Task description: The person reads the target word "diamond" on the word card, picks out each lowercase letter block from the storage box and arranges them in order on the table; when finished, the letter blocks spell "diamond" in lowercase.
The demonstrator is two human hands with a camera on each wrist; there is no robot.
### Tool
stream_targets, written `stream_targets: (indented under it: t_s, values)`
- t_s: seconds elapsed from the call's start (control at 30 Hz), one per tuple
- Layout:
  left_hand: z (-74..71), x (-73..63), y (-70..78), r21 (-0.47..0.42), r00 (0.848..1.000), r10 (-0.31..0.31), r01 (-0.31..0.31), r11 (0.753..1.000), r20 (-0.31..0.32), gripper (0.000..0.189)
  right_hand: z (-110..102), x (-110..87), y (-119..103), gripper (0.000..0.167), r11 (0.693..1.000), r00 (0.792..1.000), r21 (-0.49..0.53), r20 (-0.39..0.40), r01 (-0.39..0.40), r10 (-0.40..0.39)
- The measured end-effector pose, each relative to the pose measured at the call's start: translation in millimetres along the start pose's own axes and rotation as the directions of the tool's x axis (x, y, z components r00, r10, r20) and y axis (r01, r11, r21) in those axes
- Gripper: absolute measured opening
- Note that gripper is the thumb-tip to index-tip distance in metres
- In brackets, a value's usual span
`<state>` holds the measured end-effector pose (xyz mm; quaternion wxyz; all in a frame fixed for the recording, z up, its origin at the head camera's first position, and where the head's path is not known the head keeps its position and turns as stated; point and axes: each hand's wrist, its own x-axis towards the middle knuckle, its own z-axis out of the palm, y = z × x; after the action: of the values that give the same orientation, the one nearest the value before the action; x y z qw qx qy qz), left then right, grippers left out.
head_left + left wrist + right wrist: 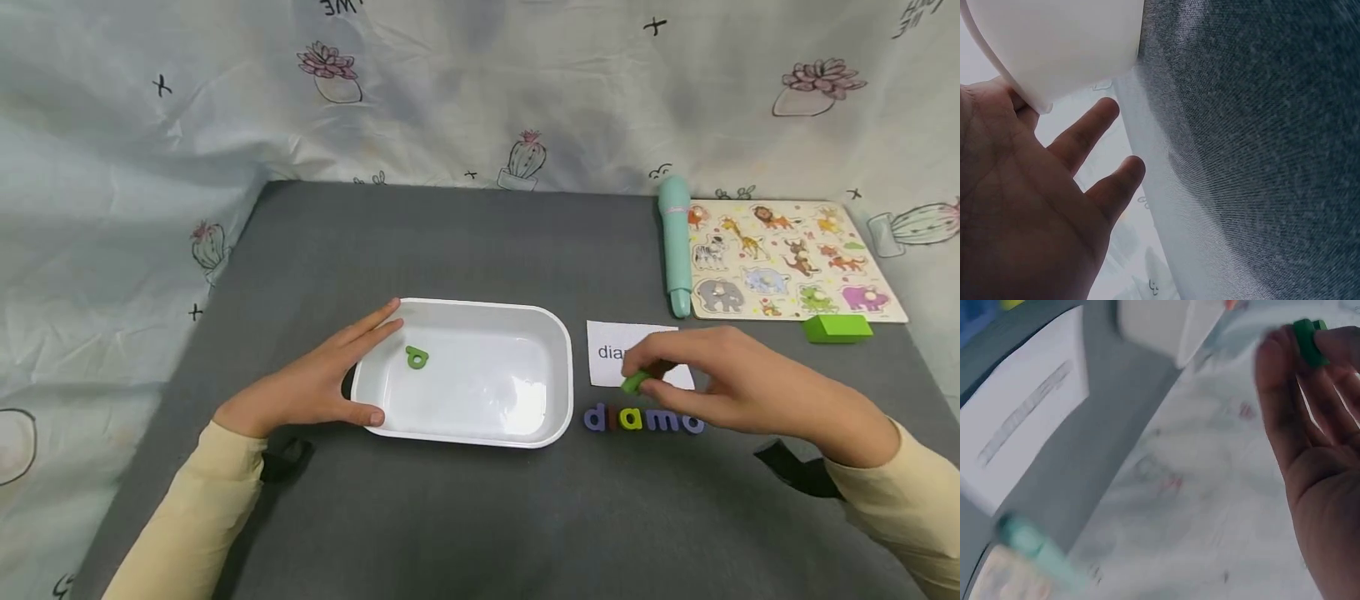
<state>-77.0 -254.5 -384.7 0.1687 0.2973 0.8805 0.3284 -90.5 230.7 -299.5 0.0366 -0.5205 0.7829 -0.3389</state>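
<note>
My left hand (318,379) grips the left end of a white tray (465,439), thumb at the near rim and fingers at the far corner. Its other fingers stick out straight in the left wrist view. One green letter (417,358) lies inside the tray. Between thumb and fingertips, my right hand (738,379) pinches a small green letter (1310,344), its shape mostly covered. That hand hovers over a white card (602,367) with a partly hidden printed word. Below the card runs a row of letters (630,419) reading "diamo", its right end partly behind the hand.
Behind the right hand lies a wooden animal puzzle board (787,275), with a teal toy microphone (677,242) along its left edge. A bright green block (837,328) sits by the board's near right edge. Patterned cloth (450,92) surrounds the grey table (480,517).
</note>
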Motion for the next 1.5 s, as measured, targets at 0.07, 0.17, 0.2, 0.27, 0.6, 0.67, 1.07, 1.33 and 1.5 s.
stream_targets:
  t_s: [0.07,0.17,0.2,0.27,0.6,0.67,1.07,1.33,1.5]
  values:
    - [-0.6,-0.1,-0.1,-0.003,1.000,-0.008,0.008,1.000,0.006,0.113,-6,-15.7,0,0.045,1.000,1.000,-0.022,-0.012,-0.004,0.004]
    - [-0.8,-0.9,-0.4,-0.007,1.000,-0.014,0.014,1.000,0.003,0.114,-12,-37.8,1,0.049,0.994,0.997,-0.084,-0.019,-0.072,0.070]
    - [-0.7,-1.0,-0.4,-0.006,1.000,-0.018,0.018,1.000,0.004,0.114,-14,-44.8,2,0.050,0.988,0.994,-0.110,-0.023,-0.107,0.105]
    - [-0.6,-0.8,-0.4,-0.005,1.000,-0.018,0.018,1.000,0.001,0.114,-15,-59.3,5,0.052,0.967,0.981,-0.168,-0.036,-0.192,0.188]
    - [1.1,3.1,1.1,-0.004,1.000,-0.007,0.007,1.000,-0.007,0.114,17,-123.1,42,0.047,0.889,0.903,-0.158,-0.095,-0.430,0.420]
    - [1.1,3.2,1.4,-0.005,1.000,-0.007,0.007,1.000,-0.009,0.114,24,-129.6,47,0.045,0.886,0.899,-0.155,-0.093,-0.437,0.427]
    - [2.1,3.5,0.7,-0.013,1.000,-0.002,0.001,1.000,-0.018,0.113,35,-134.0,56,0.050,0.890,0.929,-0.267,-0.112,-0.370,0.353]
    - [1.8,3.0,1.3,-0.022,1.000,0.013,-0.014,1.000,-0.012,0.113,25,-120.7,43,0.050,0.867,0.928,-0.334,-0.100,-0.370,0.358]
    - [2.0,2.7,2.3,-0.027,1.000,0.014,-0.015,1.000,-0.008,0.113,8,-76.2,14,0.033,0.903,0.967,-0.348,-0.091,-0.254,0.237]
